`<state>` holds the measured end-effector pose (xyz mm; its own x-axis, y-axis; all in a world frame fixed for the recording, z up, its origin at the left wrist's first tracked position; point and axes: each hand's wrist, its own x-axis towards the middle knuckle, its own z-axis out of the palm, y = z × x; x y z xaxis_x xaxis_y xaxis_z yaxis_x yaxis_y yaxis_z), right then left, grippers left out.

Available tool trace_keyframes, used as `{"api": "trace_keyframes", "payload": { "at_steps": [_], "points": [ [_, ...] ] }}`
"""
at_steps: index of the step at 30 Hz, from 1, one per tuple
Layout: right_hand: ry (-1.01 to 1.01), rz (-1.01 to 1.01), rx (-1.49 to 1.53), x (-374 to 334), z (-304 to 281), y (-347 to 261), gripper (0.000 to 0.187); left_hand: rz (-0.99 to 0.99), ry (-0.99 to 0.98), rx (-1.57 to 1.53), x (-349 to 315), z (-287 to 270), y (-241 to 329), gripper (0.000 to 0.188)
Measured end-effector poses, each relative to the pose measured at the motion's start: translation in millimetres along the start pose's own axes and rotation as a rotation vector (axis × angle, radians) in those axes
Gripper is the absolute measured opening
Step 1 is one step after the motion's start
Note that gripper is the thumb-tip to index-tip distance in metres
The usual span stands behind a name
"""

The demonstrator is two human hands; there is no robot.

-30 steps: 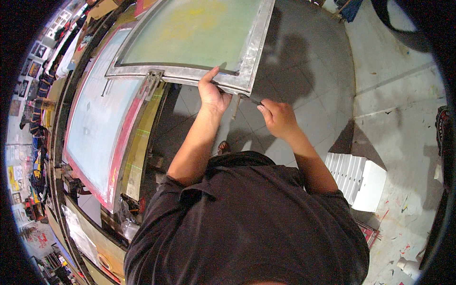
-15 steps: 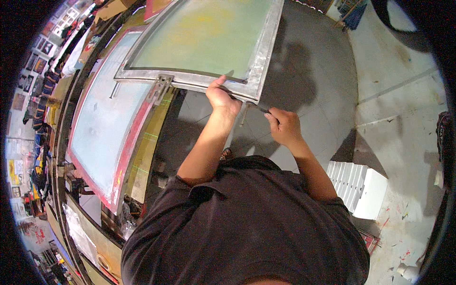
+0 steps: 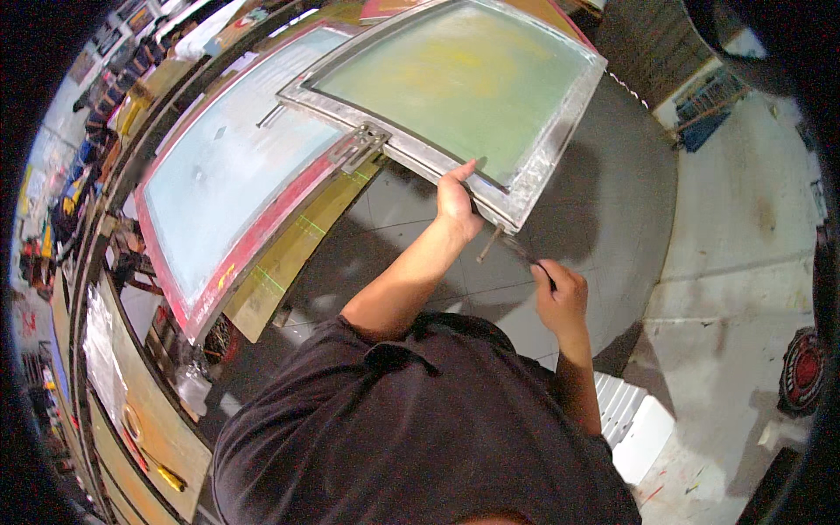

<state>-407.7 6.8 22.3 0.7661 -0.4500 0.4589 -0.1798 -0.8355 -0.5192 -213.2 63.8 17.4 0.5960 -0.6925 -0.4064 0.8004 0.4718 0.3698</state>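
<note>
My left hand (image 3: 458,203) is closed on the near edge of a silkscreen frame (image 3: 549,166), its thumb lying over the top. The frame is silvery metal, with greenish-yellow mesh (image 3: 455,83) stretched inside. My right hand (image 3: 562,297) is wrapped round the handle of a thin dark hand tool (image 3: 523,252), whose exact kind I cannot make out. The tool reaches under the frame's near right corner, beside a bolt (image 3: 488,247) that sticks down there. A slotted metal bracket (image 3: 360,147) sits on the frame's near edge, left of my left hand. Another bolt (image 3: 271,115) juts out by the left corner.
Below and left lies a red-rimmed panel with a pale blue surface (image 3: 236,166), above a yellowish board (image 3: 293,254). A cluttered rack runs along the left, with a yellow-handled tool (image 3: 166,475) on a board. White boxes (image 3: 643,433) stand by the wall at right.
The view has swung, so the frame appears lower and further right, with its far edge now showing. My right hand and the tool handle have swung toward me relative to the frame. Both hands keep their grips.
</note>
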Motion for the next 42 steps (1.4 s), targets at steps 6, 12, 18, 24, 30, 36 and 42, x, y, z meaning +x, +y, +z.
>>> {"api": "trace_keyframes", "payload": {
  "at_steps": [6, 12, 18, 24, 30, 36, 42],
  "points": [
    [0.038, 0.53, 0.573, 2, -16, 14, 0.017, -0.07, 0.051, 0.19, -6, -22, 30, 0.04],
    [-0.064, 0.614, 0.548, 57, -22, 10, 0.02, -0.181, -0.019, 0.37, -81, -48, 89, 0.044],
    [-0.17, 0.396, 0.479, 119, -7, 0, 0.024, 0.263, -0.036, 0.842, -121, -50, 216, 0.029],
    [-0.309, 0.093, 0.317, 209, 46, -70, 0.019, 0.759, 0.339, 1.676, -36, -107, 335, 0.034],
    [-0.403, -0.417, 0.146, 298, 146, -127, 0.02, 0.639, 0.294, 1.884, 25, -120, 359, 0.025],
    [-0.634, -0.578, -0.432, 356, 214, -217, 0.018, 0.735, 0.19, 1.754, 39, -140, 364, 0.018],
    [-0.778, -0.785, -0.626, 384, 233, -270, 0.015, 0.86, 0.128, 1.639, 45, -147, 359, 0.014]
  ]
}}
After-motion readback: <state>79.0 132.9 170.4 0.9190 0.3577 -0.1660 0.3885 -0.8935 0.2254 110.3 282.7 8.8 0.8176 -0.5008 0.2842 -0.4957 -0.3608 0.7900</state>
